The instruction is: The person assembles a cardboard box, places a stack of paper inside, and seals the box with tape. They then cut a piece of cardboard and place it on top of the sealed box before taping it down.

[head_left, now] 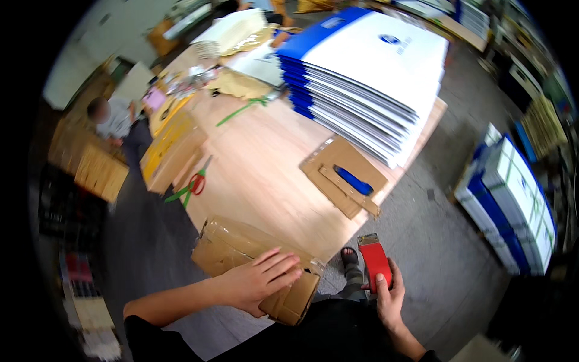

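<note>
A long brown cardboard box [226,244] with clear tape over its top lies at the near edge of the table, its near end past the edge. My left hand [262,282] rests on this box with its fingers stretched out; the thumb is hidden. Off to the right, beyond the table's edge, my right hand [389,292] is closed round a red tape dispenser [376,262], held upright with its grey end up. A blue utility knife [353,180] lies on a flat cardboard piece [332,158]. Scissors [196,183] with red and green handles lie at the table's left edge.
A tall stack of white-and-blue printed sheets or folders [362,66] stands on the wooden table [265,175]. Another carton [172,154] sits at the left edge, near a seated person [123,120]. Strapped bundles [509,199] stand on the floor at right. A green strap [241,110] lies farther back.
</note>
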The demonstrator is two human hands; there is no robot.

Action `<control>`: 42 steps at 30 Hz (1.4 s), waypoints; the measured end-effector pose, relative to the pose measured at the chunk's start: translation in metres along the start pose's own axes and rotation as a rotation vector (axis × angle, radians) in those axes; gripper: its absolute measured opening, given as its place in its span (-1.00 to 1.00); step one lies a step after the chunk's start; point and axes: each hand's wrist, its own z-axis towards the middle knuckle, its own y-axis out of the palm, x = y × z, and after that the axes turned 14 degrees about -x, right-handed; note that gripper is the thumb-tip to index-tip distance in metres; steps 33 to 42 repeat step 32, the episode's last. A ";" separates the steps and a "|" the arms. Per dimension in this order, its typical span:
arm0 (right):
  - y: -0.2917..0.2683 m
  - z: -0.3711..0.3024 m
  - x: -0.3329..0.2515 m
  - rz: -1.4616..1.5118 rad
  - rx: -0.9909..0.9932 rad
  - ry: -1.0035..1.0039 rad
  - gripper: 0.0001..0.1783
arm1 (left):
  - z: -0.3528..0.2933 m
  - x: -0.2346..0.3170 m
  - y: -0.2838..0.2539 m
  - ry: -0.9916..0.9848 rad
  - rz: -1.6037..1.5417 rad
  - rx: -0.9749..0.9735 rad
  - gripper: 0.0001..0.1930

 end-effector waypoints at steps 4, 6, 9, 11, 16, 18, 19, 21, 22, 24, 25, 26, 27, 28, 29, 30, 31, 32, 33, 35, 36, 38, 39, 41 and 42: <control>0.005 -0.044 0.017 0.050 0.148 0.089 -0.40 | 0.013 -0.008 -0.015 0.260 0.346 -0.324 0.14; 0.015 -0.071 0.029 0.086 0.265 0.070 -0.41 | 0.015 -0.009 -0.013 0.359 0.143 -0.317 0.10; 0.024 -0.094 0.039 0.145 0.361 0.054 -0.43 | 0.017 -0.009 -0.010 0.272 -0.094 -0.026 -0.07; 0.030 -0.105 0.051 0.184 0.411 0.048 -0.44 | 0.020 -0.015 -0.013 0.050 -0.061 0.321 -0.16; 0.023 -0.113 0.061 0.180 0.420 0.012 -0.41 | -0.009 -0.134 -0.010 -0.345 -0.151 0.698 -0.41; 0.020 -0.113 0.063 0.143 0.393 0.008 -0.38 | -0.007 -0.162 0.002 -0.251 -0.571 0.748 -0.48; 0.015 -0.113 0.066 0.155 0.346 0.008 -0.38 | 0.002 -0.165 0.008 -0.231 -0.742 0.731 -0.50; 0.002 -0.112 0.068 0.165 0.261 0.011 -0.37 | 0.014 -0.149 0.012 -0.227 -1.013 0.796 -0.55; -0.005 -0.111 0.066 0.157 0.217 0.032 -0.37 | 0.020 -0.135 0.017 -0.246 -1.115 0.884 -0.57; -0.017 -0.110 0.058 0.137 0.117 0.078 -0.36 | 0.018 -0.116 0.028 -0.319 -1.217 1.030 -0.60; -0.022 -0.108 0.054 0.123 0.081 0.090 -0.35 | 0.009 -0.104 0.037 -0.383 -1.214 1.102 -0.60; -0.027 -0.106 0.051 0.104 0.050 0.105 -0.35 | 0.004 -0.094 0.049 -0.444 -1.218 1.170 -0.60; -0.033 -0.103 0.049 0.084 0.017 0.120 -0.35 | -0.003 -0.088 0.064 -0.475 -1.221 1.268 -0.60; -0.039 -0.100 0.047 0.076 -0.027 0.136 -0.33 | -0.013 -0.080 0.084 -0.522 -1.216 1.366 -0.59; -0.042 -0.096 0.044 0.080 -0.061 0.137 -0.32 | -0.018 -0.068 0.099 -0.563 -1.219 1.444 -0.59; -0.045 -0.090 0.039 0.085 -0.094 0.139 -0.31 | -0.019 -0.051 0.116 -0.643 -1.176 1.557 -0.56; -0.045 -0.084 0.034 0.089 -0.127 0.138 -0.30 | -0.028 -0.041 0.137 -0.752 -1.126 1.583 -0.54; -0.043 -0.079 0.030 0.065 -0.189 0.129 -0.30 | -0.047 -0.038 0.168 -0.865 -1.069 1.614 -0.52; -0.043 -0.079 0.030 0.065 -0.189 0.129 -0.30 | -0.047 -0.038 0.168 -0.865 -1.069 1.614 -0.52; -0.043 -0.079 0.030 0.065 -0.189 0.129 -0.30 | -0.047 -0.038 0.168 -0.865 -1.069 1.614 -0.52; -0.043 -0.079 0.030 0.065 -0.189 0.129 -0.30 | -0.047 -0.038 0.168 -0.865 -1.069 1.614 -0.52; -0.043 -0.079 0.030 0.065 -0.189 0.129 -0.30 | -0.047 -0.038 0.168 -0.865 -1.069 1.614 -0.52; -0.043 -0.079 0.030 0.065 -0.189 0.129 -0.30 | -0.047 -0.038 0.168 -0.865 -1.069 1.614 -0.52; -0.043 -0.079 0.030 0.065 -0.189 0.129 -0.30 | -0.047 -0.038 0.168 -0.865 -1.069 1.614 -0.52; -0.043 -0.079 0.030 0.065 -0.189 0.129 -0.30 | -0.047 -0.038 0.168 -0.865 -1.069 1.614 -0.52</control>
